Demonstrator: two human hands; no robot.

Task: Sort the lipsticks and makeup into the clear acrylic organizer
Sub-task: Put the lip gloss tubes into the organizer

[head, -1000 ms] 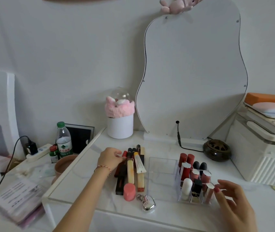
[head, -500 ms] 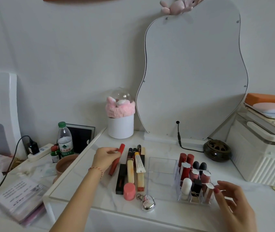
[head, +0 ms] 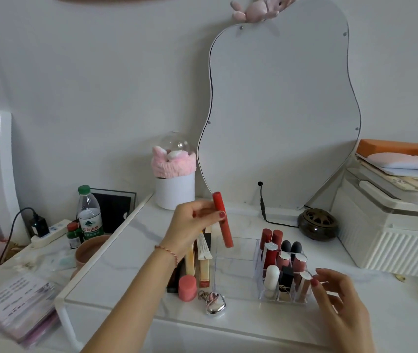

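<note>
The white table (head: 136, 240) spreads under both my hands, and the big wavy mirror (head: 279, 110) leans against the wall well beyond my left hand. To the far side of my right hand sits a white ribbed box (head: 393, 240) with a stack of things on top. Between my two hands lies the clear organizer (head: 236, 253): its wide open tray is just below and to the right of my left hand, and its small slots, close to my right fingertips, hold upright lipsticks (head: 271, 250) in red, dark and pale caps. My left hand (head: 190, 225) is raised off the table with the fingers curled round a long red tube (head: 222, 219); thumb and fingertips pinch its upper half, and it hangs slightly tilted, its lower end above the tray's back left corner, not touching anything. My right hand (head: 340, 301) hovers just beside the organizer's front right corner, fingers loosely bent and spread, holding nothing; I cannot tell whether a fingertip touches the acrylic. Under my left wrist lies a row of flat-lying makeup sticks (head: 204, 258), with a short pink pot (head: 187, 287) at their near end and a silver keyring (head: 215, 304) just beside it.
</note>
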